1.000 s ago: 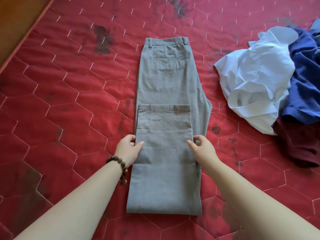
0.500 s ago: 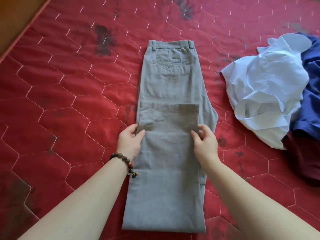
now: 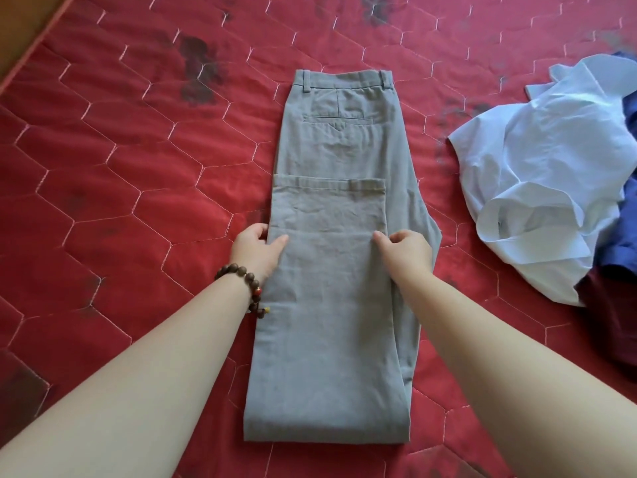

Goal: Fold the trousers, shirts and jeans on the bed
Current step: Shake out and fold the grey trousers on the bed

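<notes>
A red quilted cover (image 3: 113, 174) with pale hexagon stitching and dark stains fills the view; brown floor (image 3: 24, 19) shows top left.

Both forearms are bare, with no sleeve in view on either. The left wrist carries a bracelet (image 3: 245, 284) of round, dark brown wooden beads, with one red bead among them and a small yellowish piece hanging at its lower end. The left hand (image 3: 256, 250) and right hand (image 3: 406, 251) wear no rings or gloves.

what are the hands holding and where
Both hands, left hand and right hand, pinch the grey trousers at the side edges of the folded-up leg layer.
</notes>
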`<state>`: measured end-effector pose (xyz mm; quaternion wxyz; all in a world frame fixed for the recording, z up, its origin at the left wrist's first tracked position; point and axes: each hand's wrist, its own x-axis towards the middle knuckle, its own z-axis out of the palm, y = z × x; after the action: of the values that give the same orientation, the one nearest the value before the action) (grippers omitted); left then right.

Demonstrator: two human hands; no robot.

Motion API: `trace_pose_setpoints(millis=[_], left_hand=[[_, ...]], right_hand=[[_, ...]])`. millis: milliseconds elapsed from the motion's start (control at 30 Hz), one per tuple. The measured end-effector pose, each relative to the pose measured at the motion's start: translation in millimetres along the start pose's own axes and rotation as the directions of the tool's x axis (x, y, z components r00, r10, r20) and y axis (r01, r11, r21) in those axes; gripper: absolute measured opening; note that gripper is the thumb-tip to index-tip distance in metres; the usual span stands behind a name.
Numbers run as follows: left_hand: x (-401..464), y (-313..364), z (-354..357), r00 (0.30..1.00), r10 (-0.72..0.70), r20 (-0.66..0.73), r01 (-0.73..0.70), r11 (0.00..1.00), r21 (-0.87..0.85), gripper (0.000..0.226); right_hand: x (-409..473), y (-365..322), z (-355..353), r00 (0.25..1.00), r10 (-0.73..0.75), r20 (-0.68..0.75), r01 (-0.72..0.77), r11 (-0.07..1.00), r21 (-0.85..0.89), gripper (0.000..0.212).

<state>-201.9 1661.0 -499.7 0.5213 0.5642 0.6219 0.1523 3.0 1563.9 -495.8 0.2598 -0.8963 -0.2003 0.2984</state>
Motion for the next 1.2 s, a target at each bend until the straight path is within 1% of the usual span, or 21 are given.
trace_pose_setpoints(millis=[67, 100, 167, 267, 400, 500, 533, 600, 667, 733, 800, 933, 1000, 1067, 1133, 1200], left_hand=[[-5, -5, -8, 0.996, -0.065, 0.068, 0.065, 0.998, -0.001, 0.012], [-10, -9, -12, 0.986, -0.111, 0.121, 0.117, 0.993, -0.036, 0.015], [-24, -18, -21, 0.950, -0.211, 0.231, 0.242, 0.963, -0.117, 0.017], [-56, -36, -28, 0.880, -0.314, 0.356, 0.386, 0.910, -0.152, 0.016], [-102, -63, -34, 0.822, -0.392, 0.414, 0.490, 0.857, -0.160, 0.016], [-132, -83, -37, 0.798, -0.413, 0.440, 0.529, 0.829, -0.181, 0.014], [-139, -88, -37, 0.798, -0.404, 0.447, 0.521, 0.835, -0.175, 0.013], [-148, -96, -37, 0.822, -0.366, 0.437, 0.472, 0.867, -0.161, 0.010], [-153, -101, -36, 0.874, -0.294, 0.387, 0.365, 0.923, -0.123, 0.009], [-156, -103, -33, 0.914, -0.212, 0.345, 0.239, 0.970, -0.039, 0.010], [-158, -107, -30, 0.928, -0.170, 0.332, 0.165, 0.985, 0.043, 0.011], [-161, -109, -22, 0.962, -0.120, 0.245, 0.067, 0.975, 0.214, 0.019], [-161, -105, -22, 0.969, -0.118, 0.217, 0.056, 0.961, 0.272, 0.022], [-159, -101, -23, 0.960, -0.155, 0.233, 0.099, 0.967, 0.235, 0.019], [-157, -94, -23, 0.950, -0.185, 0.251, 0.150, 0.977, 0.152, 0.015], [-148, -85, -21, 0.962, -0.177, 0.207, 0.169, 0.984, 0.058, 0.021]], right_hand=[[-10, 5, -8, 0.997, 0.034, 0.063, -0.036, 0.999, 0.033, 0.037], [-17, 9, -13, 0.993, 0.049, 0.109, -0.056, 0.997, 0.055, 0.041], [-33, 18, -22, 0.970, 0.086, 0.228, -0.111, 0.989, 0.096, 0.042], [-63, 39, -32, 0.905, 0.160, 0.394, -0.232, 0.962, 0.143, 0.044], [-106, 75, -45, 0.793, 0.193, 0.577, -0.342, 0.926, 0.160, 0.031], [-135, 101, -46, 0.733, 0.217, 0.645, -0.381, 0.916, 0.125, 0.027], [-144, 106, -45, 0.729, 0.212, 0.651, -0.381, 0.915, 0.129, 0.025], [-154, 113, -45, 0.756, 0.189, 0.626, -0.343, 0.929, 0.135, 0.021], [-160, 116, -44, 0.821, 0.133, 0.555, -0.247, 0.959, 0.136, 0.014], [-165, 119, -41, 0.893, 0.080, 0.444, -0.138, 0.985, 0.099, 0.005], [-172, 127, -35, 0.933, 0.062, 0.355, -0.077, 0.997, 0.029, 0.009], [-180, 136, -24, 0.963, 0.094, 0.253, -0.072, 0.993, -0.097, 0.016], [-178, 134, -24, 0.960, 0.112, 0.256, -0.079, 0.987, -0.139, 0.019], [-174, 132, -27, 0.943, 0.147, 0.299, -0.111, 0.985, -0.134, 0.019], [-166, 126, -31, 0.934, 0.146, 0.327, -0.135, 0.989, -0.058, 0.016], [-153, 114, -32, 0.945, 0.107, 0.310, -0.138, 0.987, 0.078, 0.015]])
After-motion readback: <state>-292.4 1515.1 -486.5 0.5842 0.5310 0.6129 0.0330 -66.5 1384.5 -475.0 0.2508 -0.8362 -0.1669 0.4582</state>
